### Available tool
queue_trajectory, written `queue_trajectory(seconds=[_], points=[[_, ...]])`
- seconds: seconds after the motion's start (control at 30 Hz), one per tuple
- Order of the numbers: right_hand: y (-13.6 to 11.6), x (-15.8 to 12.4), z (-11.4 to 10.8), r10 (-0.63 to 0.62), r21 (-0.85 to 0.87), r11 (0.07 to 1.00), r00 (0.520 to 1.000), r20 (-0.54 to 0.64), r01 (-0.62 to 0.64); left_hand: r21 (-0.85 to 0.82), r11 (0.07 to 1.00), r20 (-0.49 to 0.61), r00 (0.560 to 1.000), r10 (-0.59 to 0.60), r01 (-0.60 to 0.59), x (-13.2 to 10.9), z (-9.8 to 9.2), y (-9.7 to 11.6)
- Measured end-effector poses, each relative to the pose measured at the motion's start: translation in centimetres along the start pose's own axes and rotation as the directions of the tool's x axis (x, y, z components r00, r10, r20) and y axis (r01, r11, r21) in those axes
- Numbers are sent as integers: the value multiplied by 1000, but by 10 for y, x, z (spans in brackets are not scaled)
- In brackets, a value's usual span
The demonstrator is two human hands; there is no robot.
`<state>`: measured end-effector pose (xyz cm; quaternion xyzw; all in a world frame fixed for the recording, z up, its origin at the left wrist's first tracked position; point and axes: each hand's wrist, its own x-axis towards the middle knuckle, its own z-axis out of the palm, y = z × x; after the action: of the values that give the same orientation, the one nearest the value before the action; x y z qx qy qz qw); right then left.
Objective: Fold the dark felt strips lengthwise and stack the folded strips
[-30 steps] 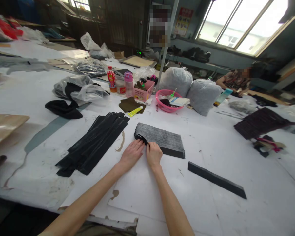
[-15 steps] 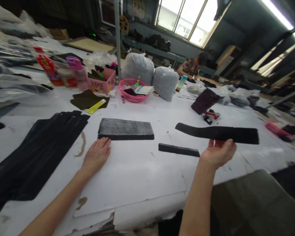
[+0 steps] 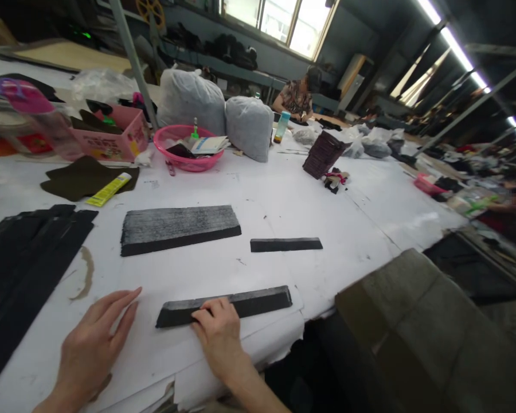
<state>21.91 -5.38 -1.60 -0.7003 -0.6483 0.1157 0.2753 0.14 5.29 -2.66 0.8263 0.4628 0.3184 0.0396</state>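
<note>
Head view: the right hand (image 3: pixel 219 338) has its fingers (image 3: pixel 206 314) half-curled. The tips press down on a dark strip (image 3: pixel 249 302) that lies flat on the bench (image 3: pixel 348 229), close to its near edge. Nothing is wrapped or pinched as far as I can see; it is a press from above. The left hand (image 3: pixel 94 350) lies spread and loose, palm down on the white covering and holding nothing. It is apart from the strip, toward the left edge.

To do this step well, I judge the press should be even along the strip rather than at one spot. The right-hand end is unheld and sits where the covering is torn at the bench's near edge. The free left hand could steady the left end, and the strip is best squared to the near edge.

The strip runs left to right and slightly away. The fingertips touch its near long side, left of its middle, so most of its length reaches out to the right past the knuckles.

Further in lie a grey-topped stack (image 3: pixel 176 226) and a single strip (image 3: pixel 286 245), both well apart from the hands. Black pieces (image 3: pixel 21 258) lie fanned at the left edge and a pink basin (image 3: pixel 187 163) sits toward the far side
</note>
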Motion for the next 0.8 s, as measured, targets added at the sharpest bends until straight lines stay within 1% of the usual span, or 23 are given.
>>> queue_trajectory(seconds=[0.03, 0.1, 0.17, 0.2, 0.27, 0.3, 0.33, 0.37, 0.4, 0.47, 0.53, 0.6, 0.63, 0.7, 0.8], points=[[-6, 0, 6, -8, 20, 1000, 1000, 17, 7, -10, 999, -6, 999, 50, -51, -8, -4, 6], [-12, 3, 11, -51, 85, 995, 998, 42, 47, -33, 980, 42, 979, 199, -198, -22, -7, 18], [-13, 8, 6, -111, 216, 971, 993, 48, 99, -33, 940, 109, 934, 341, -339, -32, -5, 28], [-12, 11, 0, -130, 308, 945, 991, 38, 112, -18, 924, 133, 915, 381, -382, -35, -2, 32], [-5, 17, -19, -131, 475, 872, 991, 2, 114, 32, 909, 145, 902, 407, -416, -41, 4, 35], [2, 22, -30, -112, 523, 846, 994, -19, 105, 52, 910, 148, 904, 401, -412, -43, 6, 35], [11, 27, -42, -85, 530, 843, 996, -36, 91, 64, 914, 155, 909, 388, -401, -45, 7, 33], [23, 34, -54, -50, 491, 868, 997, -60, 73, 70, 918, 163, 912, 377, -391, -46, 7, 29], [38, 41, -64, -10, 410, 911, 996, -83, 43, 73, 920, 172, 913, 369, -385, -49, 7, 25], [71, 58, -79, 72, 141, 989, 986, -152, -50, 72, 922, 192, 913, 360, -379, -53, 5, 16], [106, 73, -85, 108, -120, 985, 982, -157, -128, 70, 928, 183, 919, 349, -366, -58, 4, 7], [133, 85, -84, 89, -306, 943, 986, -137, -128, 70, 940, 140, 936, 322, -334, -63, 3, 2], [143, 89, -83, 67, -367, 924, 990, -124, -108, 67, 947, 121, 945, 305, -315, -64, 3, 1], [157, 94, -80, 17, -432, 900, 995, -99, -58, 53, 957, 114, 954, 278, -285, -64, 1, 3], [168, 96, -78, -20, -444, 896, 997, -69, -13, 25, 963, 127, 957, 262, -267, -55, -6, 12]])
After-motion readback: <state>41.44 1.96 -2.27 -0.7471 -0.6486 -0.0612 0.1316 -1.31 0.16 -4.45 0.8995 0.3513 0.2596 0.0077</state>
